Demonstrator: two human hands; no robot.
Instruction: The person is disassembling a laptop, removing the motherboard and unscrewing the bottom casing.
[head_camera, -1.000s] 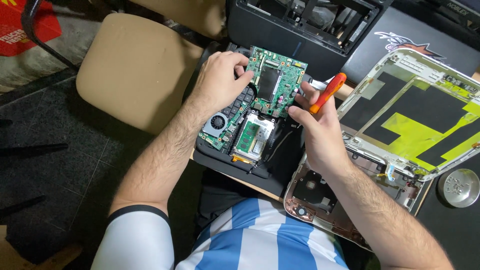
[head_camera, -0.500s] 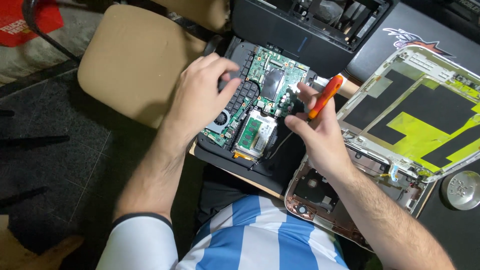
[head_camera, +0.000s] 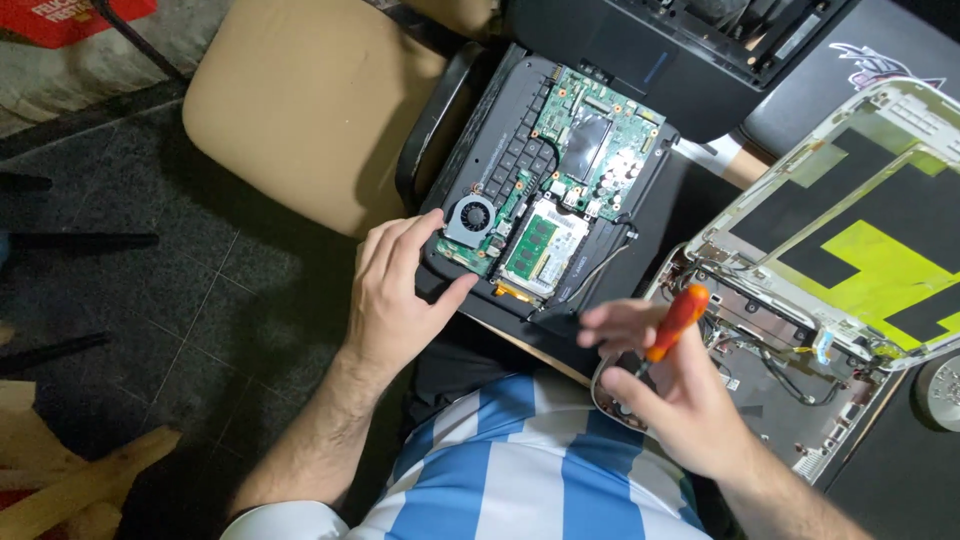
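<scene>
- On the person's lap and the table edge lies an opened laptop base (head_camera: 520, 190), a black plastic shell with its green circuit board (head_camera: 590, 150) bare to view; it sits slanted, close in front of the body, which puts the board within reach of both hands.
- The left hand (head_camera: 395, 300) rests on the near left corner of the base, fingers spread flat and thumb stretched along the edge, closed on nothing; it looks to be pinning the shell so it cannot slide.
- Just beside those fingers sits a small round fan (head_camera: 470, 217), grey with thin blades, set into the board's corner.
- The right hand (head_camera: 665, 400) is curled around a screwdriver (head_camera: 675, 320) with a smooth orange handle; the handle points up and away, and the metal tip is hidden behind the fingers. The hand hovers just off the base's near right corner, not on the board.
- A flat silvery memory card holder (head_camera: 545, 250) lies in the middle, and a thin grey cable (head_camera: 600, 260) curves beside it.
- To the right lies a laptop lid (head_camera: 850, 230), pale plastic rim, lined inside with black and yellow-green film, loose wires showing at its hinge end.
- Behind the base stands a chair (head_camera: 300, 110) with a tan, matte padded seat.
- The floor (head_camera: 150, 300) is dark, rough tile.
</scene>
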